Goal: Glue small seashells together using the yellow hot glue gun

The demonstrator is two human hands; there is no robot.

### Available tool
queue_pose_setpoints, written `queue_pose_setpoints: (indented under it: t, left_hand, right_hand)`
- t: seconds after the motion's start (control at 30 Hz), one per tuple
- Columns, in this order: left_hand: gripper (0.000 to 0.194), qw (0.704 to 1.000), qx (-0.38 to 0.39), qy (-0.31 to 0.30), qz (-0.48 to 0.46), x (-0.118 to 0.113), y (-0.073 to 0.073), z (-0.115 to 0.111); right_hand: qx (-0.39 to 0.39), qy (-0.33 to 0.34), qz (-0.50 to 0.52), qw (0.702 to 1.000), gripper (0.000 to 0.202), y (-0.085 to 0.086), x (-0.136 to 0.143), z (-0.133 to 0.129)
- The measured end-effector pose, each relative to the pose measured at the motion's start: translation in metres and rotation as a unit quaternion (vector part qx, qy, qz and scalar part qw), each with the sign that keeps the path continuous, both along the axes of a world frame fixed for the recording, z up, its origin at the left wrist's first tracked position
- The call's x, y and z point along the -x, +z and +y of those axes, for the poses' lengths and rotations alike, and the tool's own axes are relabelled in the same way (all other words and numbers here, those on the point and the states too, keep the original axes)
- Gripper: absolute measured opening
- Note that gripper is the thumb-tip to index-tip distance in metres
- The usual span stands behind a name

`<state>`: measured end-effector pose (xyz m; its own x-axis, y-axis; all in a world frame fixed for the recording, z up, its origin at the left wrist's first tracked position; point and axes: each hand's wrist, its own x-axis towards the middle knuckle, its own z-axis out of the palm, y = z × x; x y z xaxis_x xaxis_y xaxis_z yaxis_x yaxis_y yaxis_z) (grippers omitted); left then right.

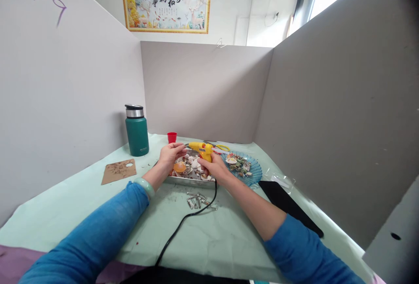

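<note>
My right hand (214,167) is wrapped round the handle of a yellow glue gun (199,147), whose nozzle points left. At the nozzle tip, the fingers of my left hand (170,155) are pinched together. Whatever they hold is too small and too hidden to make out. Below both hands lies a metal tray (191,182) filled with seashells (193,162), among them an orange one (179,167). A black cord (183,219) runs from the gun down to the table's front edge. Several small metal pins (197,201) lie in front of the tray.
Right of the tray sits a blue plate (258,169) bearing small decorated pieces, with yellow-handled scissors (223,147) beside it. A black flat strip (288,205) lies farther right. On the left are a green bottle (137,135) and brown card (114,172); a red cup (172,137) stands behind.
</note>
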<state>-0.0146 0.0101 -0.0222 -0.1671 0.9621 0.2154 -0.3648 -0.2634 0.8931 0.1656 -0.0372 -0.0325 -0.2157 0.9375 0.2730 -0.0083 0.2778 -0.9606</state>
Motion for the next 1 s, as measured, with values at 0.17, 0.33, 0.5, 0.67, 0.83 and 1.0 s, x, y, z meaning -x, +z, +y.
queue_pose_setpoints:
  t: [0.17, 0.33, 0.5, 0.67, 0.83, 1.0]
  left_hand:
    - [0.018, 1.0, 0.005, -0.003, 0.002, -0.0013, 0.0024, -0.0031]
    - [0.018, 1.0, -0.005, -0.003, 0.0, 0.0003, 0.0002, -0.0013]
    - [0.021, 1.0, -0.003, -0.004, -0.009, 0.0015, -0.0014, 0.0011]
    - [0.017, 1.0, 0.003, -0.014, -0.02, 0.0013, -0.0003, 0.0008]
    - [0.015, 0.999, 0.009, -0.028, -0.035, 0.0018, 0.0, 0.002]
    - [0.014, 0.998, 0.018, -0.028, -0.045, 0.0013, 0.0019, 0.0001]
  right_hand:
    - [-0.001, 0.008, 0.001, 1.0, 0.027, -0.0002, 0.0004, -0.0008]
    - [-0.006, -0.012, 0.002, 1.0, 0.026, -0.0012, 0.0007, 0.0006]
    - [-0.014, -0.033, 0.002, 0.999, 0.025, -0.0043, 0.0003, 0.005]
    - [-0.015, -0.038, -0.001, 0.999, 0.023, -0.0029, 0.0004, 0.0041]
    - [-0.007, -0.023, 0.001, 1.0, 0.022, 0.0006, 0.001, 0.0]
    - [-0.006, -0.018, 0.0, 1.0, 0.023, 0.0009, 0.0012, -0.0014]
